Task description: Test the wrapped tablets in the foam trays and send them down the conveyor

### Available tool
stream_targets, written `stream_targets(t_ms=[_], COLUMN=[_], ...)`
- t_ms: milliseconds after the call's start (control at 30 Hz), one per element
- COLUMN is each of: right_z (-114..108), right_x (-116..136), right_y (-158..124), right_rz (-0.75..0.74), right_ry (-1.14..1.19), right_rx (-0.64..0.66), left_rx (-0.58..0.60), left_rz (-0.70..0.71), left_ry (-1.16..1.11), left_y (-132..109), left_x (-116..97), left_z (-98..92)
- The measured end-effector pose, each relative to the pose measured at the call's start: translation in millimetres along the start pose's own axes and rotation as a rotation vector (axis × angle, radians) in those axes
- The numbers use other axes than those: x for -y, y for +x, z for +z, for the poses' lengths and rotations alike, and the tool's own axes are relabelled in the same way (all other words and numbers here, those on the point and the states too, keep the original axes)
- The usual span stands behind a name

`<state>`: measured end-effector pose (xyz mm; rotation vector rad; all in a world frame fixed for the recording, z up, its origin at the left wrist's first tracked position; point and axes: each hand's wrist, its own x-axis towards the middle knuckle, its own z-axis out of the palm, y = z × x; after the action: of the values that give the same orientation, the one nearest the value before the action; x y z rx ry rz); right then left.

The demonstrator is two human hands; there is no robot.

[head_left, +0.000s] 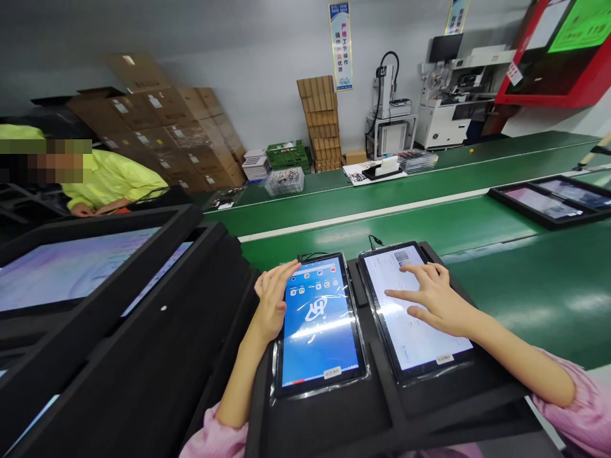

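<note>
Two tablets with lit screens lie side by side in a black foam tray point(334, 420) in front of me. The left tablet point(322, 343) shows a blue home screen with app icons. On the right tablet point(405, 337) is a mostly white page. My left hand point(273, 302) rests along the upper left edge of the left tablet, fingers stretched toward its top corner. Over the right tablet's upper half is my right hand point(436, 299), fingers spread, index finger at the screen. Whether that fingertip touches the glass I cannot tell. Cables show at the tops of both tablets.
Stacked black foam trays point(191, 331) with lit tablets rise at my left. A green conveyor point(525, 273) runs behind, carrying another tray point(548, 219) of tablets at right. A person in a yellow top point(119, 175) sits far left. Cardboard boxes point(176, 137) stand by the wall.
</note>
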<state>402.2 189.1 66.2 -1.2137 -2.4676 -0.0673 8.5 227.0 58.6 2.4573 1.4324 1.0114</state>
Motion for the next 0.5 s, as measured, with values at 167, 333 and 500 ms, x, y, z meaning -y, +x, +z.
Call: stream_targets(t_ms=[167, 333, 500], right_z=[-5.0, -9.2, -3.3], right_x=[-5.8, -10.1, -5.2], right_y=[-2.4, -6.0, -6.0], right_rz=[0.252, 0.342, 0.204], right_ry=[-0.002, 0.029, 0.127], right_rx=[-0.199, -0.402, -0.335], left_rx=[0.048, 0.043, 0.055], left_rz=[-0.067, -0.131, -0.133], left_ry=[0.009, 0.032, 0.046], left_y=[0.6, -0.4, 0.2], left_x=[0.6, 4.3, 2.1], left_z=[0.6, 4.1, 6.3])
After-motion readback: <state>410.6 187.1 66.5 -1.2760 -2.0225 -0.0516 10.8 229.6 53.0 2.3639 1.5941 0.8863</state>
